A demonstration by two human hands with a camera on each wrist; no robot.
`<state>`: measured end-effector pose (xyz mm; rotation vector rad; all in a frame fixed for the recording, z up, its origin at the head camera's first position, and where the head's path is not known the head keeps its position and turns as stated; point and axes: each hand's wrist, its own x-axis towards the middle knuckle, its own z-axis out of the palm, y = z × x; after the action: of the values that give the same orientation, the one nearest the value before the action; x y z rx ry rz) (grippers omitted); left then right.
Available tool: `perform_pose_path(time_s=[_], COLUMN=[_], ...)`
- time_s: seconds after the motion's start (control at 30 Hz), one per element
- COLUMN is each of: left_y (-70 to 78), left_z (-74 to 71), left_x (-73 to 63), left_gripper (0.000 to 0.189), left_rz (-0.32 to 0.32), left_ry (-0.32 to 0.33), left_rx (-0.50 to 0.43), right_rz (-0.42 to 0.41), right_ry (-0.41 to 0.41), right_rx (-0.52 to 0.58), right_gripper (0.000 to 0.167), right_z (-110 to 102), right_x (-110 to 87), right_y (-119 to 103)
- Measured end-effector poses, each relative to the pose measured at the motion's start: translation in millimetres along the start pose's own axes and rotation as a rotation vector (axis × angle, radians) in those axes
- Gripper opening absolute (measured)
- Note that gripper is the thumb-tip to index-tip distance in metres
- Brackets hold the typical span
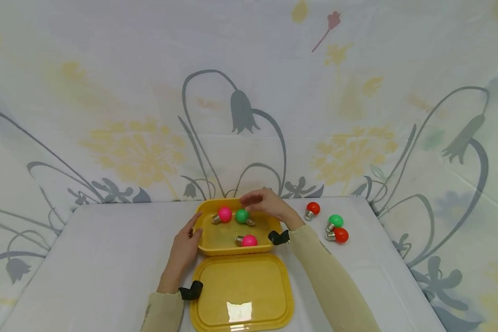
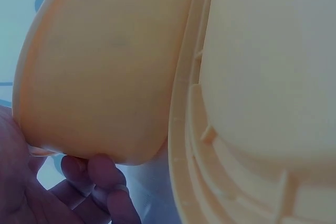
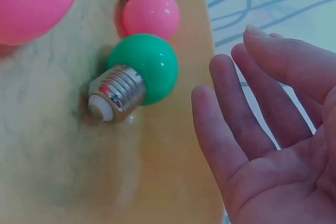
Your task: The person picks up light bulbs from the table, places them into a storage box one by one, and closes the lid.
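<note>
A yellow plastic box (image 1: 216,242) stands on the table with two pink light bulbs (image 1: 225,214) and a green light bulb (image 1: 242,216) lying inside it. My left hand (image 1: 184,246) holds the box at its left end, and its curled fingers (image 2: 107,171) meet the outer wall in the left wrist view. Over the back rim, beside the green bulb, is my right hand (image 1: 269,205). Its fingers are spread and slightly bent, with nothing between them in the right wrist view, apart from the green bulb.
A yellow lid (image 1: 240,290) lies directly in front of the box. To the right rest two red bulbs (image 1: 313,208) and another green bulb (image 1: 336,220). A flower-patterned cloth (image 1: 249,152) hangs behind the white table (image 1: 116,258).
</note>
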<state>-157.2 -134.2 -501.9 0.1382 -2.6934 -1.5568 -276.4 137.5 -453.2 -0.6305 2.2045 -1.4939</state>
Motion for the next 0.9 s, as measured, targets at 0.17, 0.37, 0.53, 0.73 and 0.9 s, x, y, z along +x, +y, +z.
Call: perform_pose_path(time_s=[0.17, 0.37, 0.53, 0.73, 0.9], left_y=[-1.0, -1.1, -0.7, 0.5, 0.6], left_z=[-1.4, -1.6, -0.7, -1.4, -1.9], left_x=[0.5, 1.8, 2.9, 2.5, 2.1], left_gripper=[0.051, 0.051, 0.051, 0.051, 0.051], left_rz=[-0.001, -0.002, -0.005, -0.004, -0.006], left_ry=[0.005, -0.004, -0.011, -0.006, -0.011], left_rx=[-0.004, -0.004, 0.002, 0.01, 0.004], right_rz=[-0.014, -0.036, -0.045, -0.048, -0.056], right_ry=[0.015, 0.03, 0.048, 0.064, 0.073], right_rx=[-0.06, -0.12, -0.115, -0.071, -0.057], right_gripper=[0.031, 0.03, 0.03, 0.029, 0.03], right_z=[-2, -7, -10, -11, -12], right_x=[-5.2, -15.5, -24.0, -33.1, -40.8], right_y=[-7, -10, -11, -10, -6])
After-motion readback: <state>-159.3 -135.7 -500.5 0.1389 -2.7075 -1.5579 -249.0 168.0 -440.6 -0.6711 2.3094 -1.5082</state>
